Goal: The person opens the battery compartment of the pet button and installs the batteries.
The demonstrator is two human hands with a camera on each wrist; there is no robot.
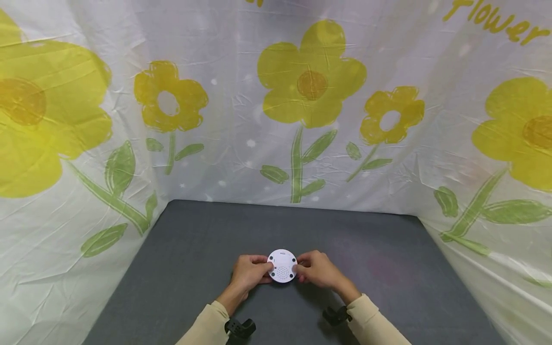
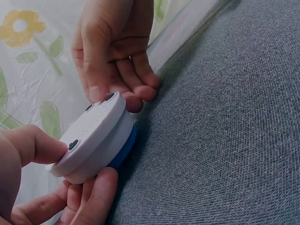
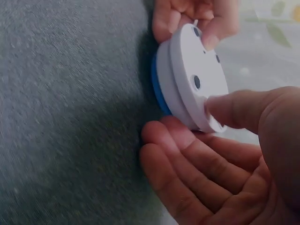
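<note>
A round white device (image 1: 282, 264) is held low over the dark tabletop, its face with a patch of small speaker-like holes and several black rubber feet (image 3: 197, 82) turned up. Below its stepped white rim shows a blue underside (image 2: 123, 153). On the left edge, my left hand (image 1: 250, 271) pinches it, thumb on the upper face and fingers curled beneath. Opposite, my right hand (image 1: 320, 270) grips the other edge, its thumb pressing the top (image 3: 211, 105) and its fingertips against the side. Most of the blue underside is hidden.
A dark grey cloth-covered table (image 1: 207, 230) spreads around both hands. White curtains (image 1: 224, 158) with painted yellow flowers rise along its back and both sides. Black wrist devices (image 1: 240, 328) sit at the cuffs of the cream sleeves (image 1: 206, 326).
</note>
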